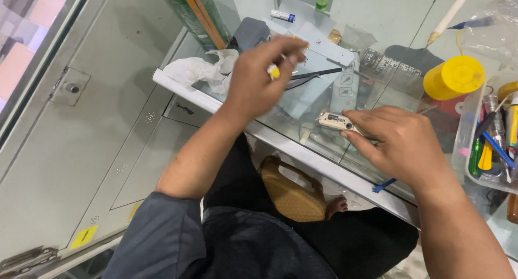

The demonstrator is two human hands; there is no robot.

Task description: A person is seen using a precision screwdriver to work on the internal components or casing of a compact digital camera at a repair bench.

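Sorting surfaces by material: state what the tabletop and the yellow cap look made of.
Tabletop: clear glass, glossy; the person's legs and a sandal show through it. Yellow cap: apparently moulded plastic, smooth and opaque, with a soft sheen.

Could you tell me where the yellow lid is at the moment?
In the head view, the yellow lid sits on the glass table at upper right, beyond the right hand, beside the clear tool bin.

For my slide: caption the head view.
Left hand holds a yellow-tipped tool; right hand steadies a small beige device.
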